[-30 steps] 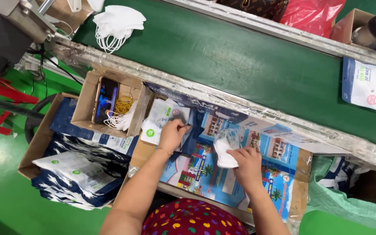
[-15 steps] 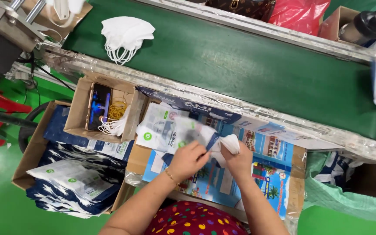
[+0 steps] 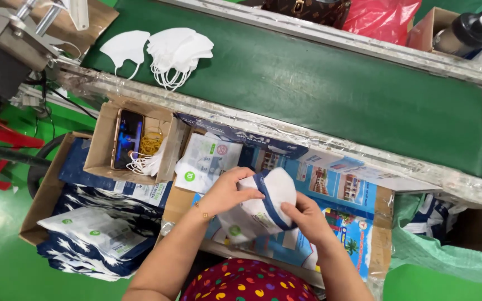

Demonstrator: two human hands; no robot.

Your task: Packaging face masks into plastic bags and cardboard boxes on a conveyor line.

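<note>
Since half a second ago, the pouch (image 3: 260,209) is now sitting between both hands above the printed cardboard (image 3: 341,192), left hand (image 3: 227,192) gripping its top, right hand (image 3: 305,217) clamping its edge; the mask inside could be snagging and creasing.

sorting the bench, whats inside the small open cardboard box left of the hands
Inside the small cardboard box: a phone with a lit screen, yellow rubber bands and white masks draped over its near edge. The masks hide whatever lies beneath them.
</note>
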